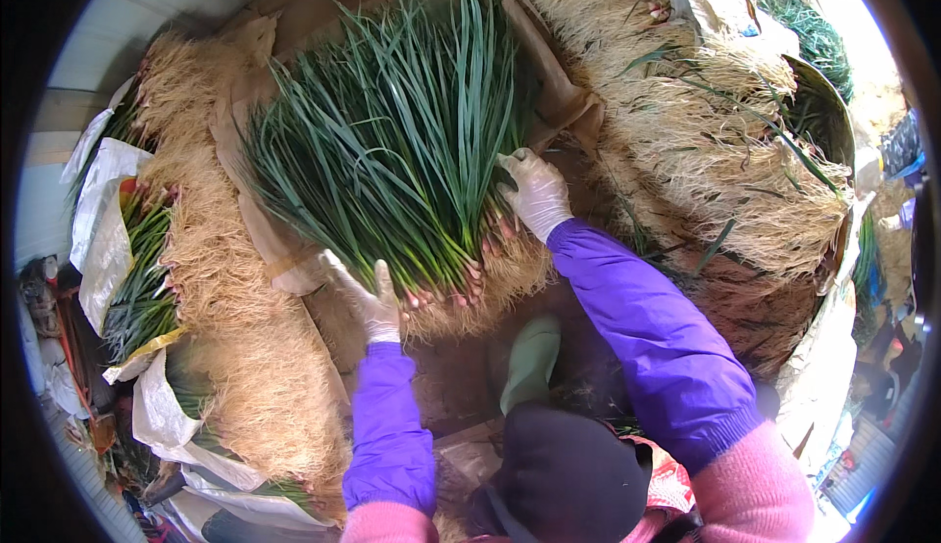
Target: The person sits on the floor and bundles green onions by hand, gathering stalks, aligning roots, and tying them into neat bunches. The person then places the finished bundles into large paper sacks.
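A broad pile of green onions [397, 139], or a similar allium, lies before me with its dark green leaves pointing away. Pinkish bulbs [463, 289] and pale fringed roots [441, 322] face my side. At the pile's near left edge is my left hand [369, 302], in a thin whitish glove, thumb and fingers spread with nothing between them. My right hand [540, 189], gloved the same way, rests against the right edge of the pile at the lower leaves. Its thumb and forefinger are apart, and the other fingertips are partly hidden.
Rooted bundles [242, 308] in white woven sacks [103, 234] line the left side. A larger root-out stack [698, 131] rises on the right. Brown sheeting [253, 197] lies under and around the pile. A green boot [533, 359] and a dark rounded covering [570, 477] show below.
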`<state>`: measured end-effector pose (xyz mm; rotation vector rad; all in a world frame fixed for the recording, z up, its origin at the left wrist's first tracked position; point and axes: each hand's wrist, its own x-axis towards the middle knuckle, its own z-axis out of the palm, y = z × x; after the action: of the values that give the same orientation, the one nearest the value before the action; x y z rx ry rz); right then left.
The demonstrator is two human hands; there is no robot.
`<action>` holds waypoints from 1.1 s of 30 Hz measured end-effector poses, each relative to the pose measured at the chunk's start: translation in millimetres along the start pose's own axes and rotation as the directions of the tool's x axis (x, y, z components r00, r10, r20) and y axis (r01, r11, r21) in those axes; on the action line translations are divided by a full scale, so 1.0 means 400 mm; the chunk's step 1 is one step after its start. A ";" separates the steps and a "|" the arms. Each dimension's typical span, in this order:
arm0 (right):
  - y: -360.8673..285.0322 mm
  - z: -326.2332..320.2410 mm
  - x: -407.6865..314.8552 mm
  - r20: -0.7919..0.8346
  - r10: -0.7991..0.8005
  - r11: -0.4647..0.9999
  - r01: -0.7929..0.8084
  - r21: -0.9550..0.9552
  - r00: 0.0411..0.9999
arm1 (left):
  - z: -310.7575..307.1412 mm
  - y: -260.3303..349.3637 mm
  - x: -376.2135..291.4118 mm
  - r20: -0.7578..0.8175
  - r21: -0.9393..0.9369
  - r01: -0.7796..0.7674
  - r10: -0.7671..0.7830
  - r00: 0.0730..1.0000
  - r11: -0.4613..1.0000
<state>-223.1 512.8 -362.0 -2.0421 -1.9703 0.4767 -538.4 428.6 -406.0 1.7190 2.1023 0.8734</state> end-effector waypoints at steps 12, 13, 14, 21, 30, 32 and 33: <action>0.057 0.081 0.034 -0.095 -0.227 0.952 0.200 -0.233 0.969 | 0.181 0.434 0.344 0.589 -0.010 -0.956 0.774 0.231 0.292; 0.041 0.067 0.044 -0.051 -0.272 0.923 0.245 -0.296 0.961 | 0.200 0.434 0.375 0.699 -0.001 -0.936 0.669 0.252 0.353; 0.024 0.053 0.054 0.034 -0.150 0.977 0.153 -0.152 0.988 | 0.221 0.406 0.395 0.698 0.063 -0.887 0.615 0.366 0.457; 0.096 -0.013 -0.031 0.322 0.540 0.059 -0.417 0.907 0.778 | 0.245 0.333 0.418 0.650 -0.016 -0.775 0.595 0.472 0.632; -0.007 -0.121 -0.325 0.769 -0.484 0.681 -0.371 0.631 0.418 | 0.152 0.359 0.498 0.556 -0.470 -0.520 0.697 0.453 0.713; -0.060 -0.081 -0.305 0.748 -0.293 0.769 -0.317 0.554 0.596 | 0.058 0.398 0.486 0.579 -0.336 -0.667 0.705 0.411 0.665; -0.091 -0.065 -0.288 0.653 -0.243 0.809 -0.221 0.544 0.717 | 0.030 0.395 0.473 0.566 -0.267 -0.754 0.731 0.382 0.600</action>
<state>-248.6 400.5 -317.5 -1.5213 -1.7855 1.8466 -454.6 629.3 -289.6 2.5622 0.8245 0.2935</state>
